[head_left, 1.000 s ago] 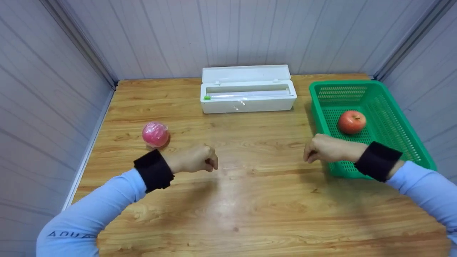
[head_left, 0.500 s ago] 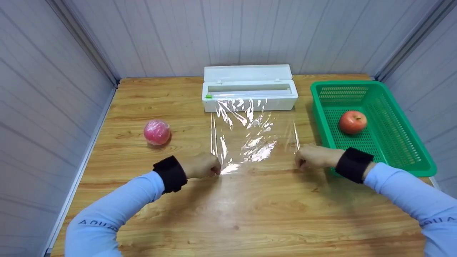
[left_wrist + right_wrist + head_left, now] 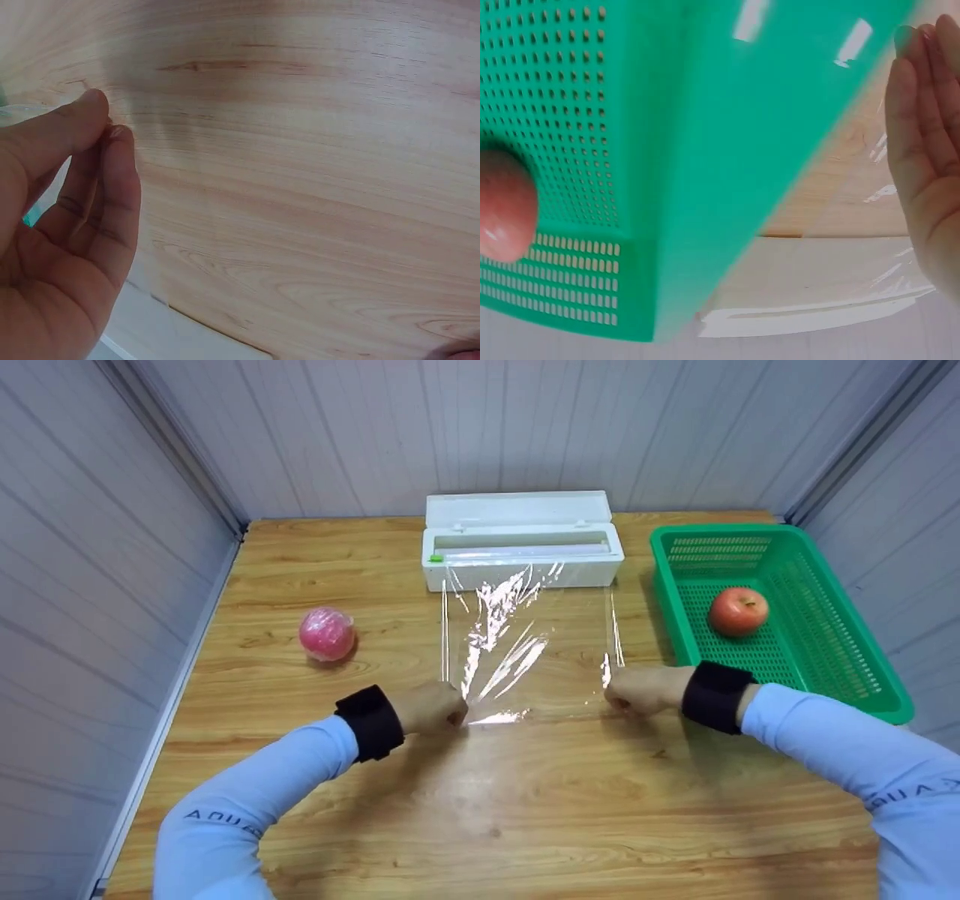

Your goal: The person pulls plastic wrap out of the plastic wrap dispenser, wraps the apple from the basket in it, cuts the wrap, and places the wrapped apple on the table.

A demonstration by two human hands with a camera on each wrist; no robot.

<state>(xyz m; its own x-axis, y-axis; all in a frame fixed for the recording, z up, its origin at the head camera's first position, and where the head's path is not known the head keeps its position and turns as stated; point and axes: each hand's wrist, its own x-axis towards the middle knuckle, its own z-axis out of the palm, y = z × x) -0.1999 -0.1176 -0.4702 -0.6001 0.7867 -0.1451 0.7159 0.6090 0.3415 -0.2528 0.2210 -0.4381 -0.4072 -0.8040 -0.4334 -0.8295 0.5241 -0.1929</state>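
A sheet of clear cling film stretches from the white dispenser box toward me, shiny and wrinkled over the table. My left hand pinches its near left corner; in the left wrist view, thumb and fingertips meet at the film. At the near right corner my right hand grips the film, beside the basket's near left side. Its fingers show only partly in the right wrist view. Left of the sheet sits a pink, round, film-wrapped fruit, touched by neither hand.
At the right stands a green basket with one red apple in it. The box's lid is raised against the back wall, and a green piece sits at its left end. Panel walls enclose the wooden table.
Both hands have come nearer each other, the right one moving left and the left one slightly right. The film between them now shows bright creases and glare. Fruit and basket stay put.
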